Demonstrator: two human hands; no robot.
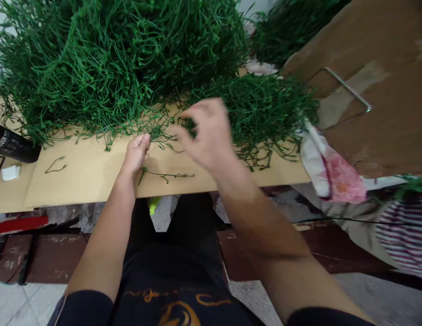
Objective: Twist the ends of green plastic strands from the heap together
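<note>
My left hand (pixel 137 149) is closed above the cardboard sheet (pixel 81 176), thumb pressed against curled fingers. Whatever it may hold is hidden. Just below it, a branched green plastic stem (pixel 170 175) is visible over the cardboard. My right hand (pixel 211 131), blurred by motion, is raised to the right with fingers curved and a gap between thumb and fingertips. Nothing shows in that gap except stems behind it. A large heap of green plastic stems (pixel 109 63) fills the back of the sheet, and a smaller pile of stems (pixel 265 108) lies beyond my right hand.
One loose stem (pixel 55 165) lies at the left. A black bottle (pixel 13 142) and a white scrap (pixel 10 172) are at the left edge. To the right stand a big brown cardboard panel (pixel 374 81) with a metal wire handle and a pink-and-white cloth (pixel 343 174).
</note>
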